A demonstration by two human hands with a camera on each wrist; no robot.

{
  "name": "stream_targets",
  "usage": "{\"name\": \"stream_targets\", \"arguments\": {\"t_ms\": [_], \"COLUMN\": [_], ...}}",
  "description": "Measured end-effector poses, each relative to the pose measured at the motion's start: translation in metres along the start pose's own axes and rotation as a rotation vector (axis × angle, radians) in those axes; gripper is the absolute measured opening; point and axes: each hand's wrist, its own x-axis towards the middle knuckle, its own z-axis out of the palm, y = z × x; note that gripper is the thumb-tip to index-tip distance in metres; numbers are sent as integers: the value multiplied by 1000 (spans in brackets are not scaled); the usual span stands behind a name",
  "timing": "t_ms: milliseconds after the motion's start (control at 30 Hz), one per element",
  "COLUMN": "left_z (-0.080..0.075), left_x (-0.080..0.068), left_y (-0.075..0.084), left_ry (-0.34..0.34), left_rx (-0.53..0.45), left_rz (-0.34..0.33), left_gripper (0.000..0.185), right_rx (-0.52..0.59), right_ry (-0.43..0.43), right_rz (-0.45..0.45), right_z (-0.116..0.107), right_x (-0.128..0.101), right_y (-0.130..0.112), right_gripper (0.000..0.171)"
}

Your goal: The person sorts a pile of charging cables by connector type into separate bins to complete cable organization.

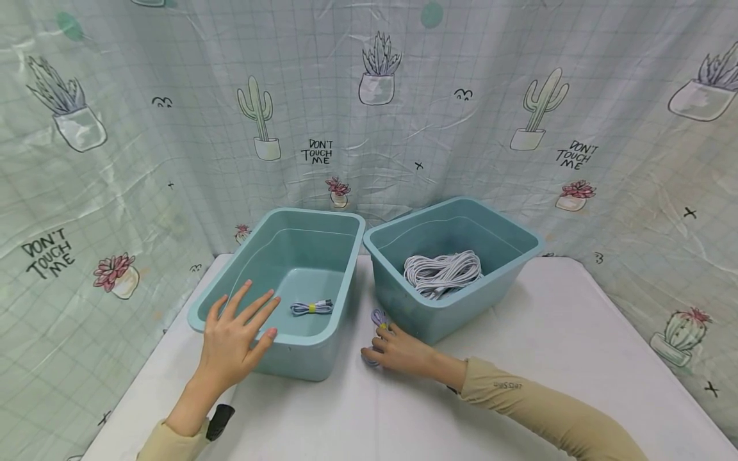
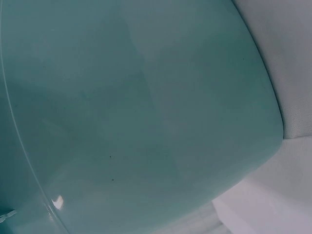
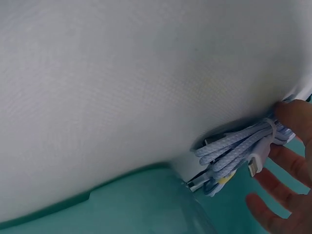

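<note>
My right hand [image 1: 400, 351] is low over the white table between two teal bins. It pinches a coiled lavender braided charging cable [image 3: 239, 144] between thumb [image 3: 295, 117] and fingers; a small metal plug sticks out of the coil. Right behind that coil, a second coiled cable [image 1: 377, 316] with a yellow tie lies against the right bin. My left hand [image 1: 227, 339] is spread, fingers straight, over the near rim of the left bin [image 1: 190, 314]. Inside that bin is a coiled lavender cable [image 1: 312, 308] with a yellow band. The left wrist view shows only bin wall and cloth.
The right bin [image 1: 521, 253] stands at an angle and holds a heap of white cables [image 1: 442, 272]. Its corner nearly meets the left bin's rim. A cactus-print curtain [image 1: 380, 173] hangs behind the table [image 1: 553, 346] and along both sides.
</note>
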Motion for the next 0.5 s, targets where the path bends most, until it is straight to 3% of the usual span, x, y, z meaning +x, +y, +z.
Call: {"name": "stream_targets", "arguments": {"t_ms": [500], "left_z": [-1], "left_x": [-1], "left_y": [0], "left_ry": [-10], "left_rx": [4], "left_rz": [-1], "left_gripper": [58], "right_rx": [-20], "right_ry": [5], "right_rz": [-16], "right_z": [-17], "right_x": [1], "right_y": [6], "right_gripper": [38]}}
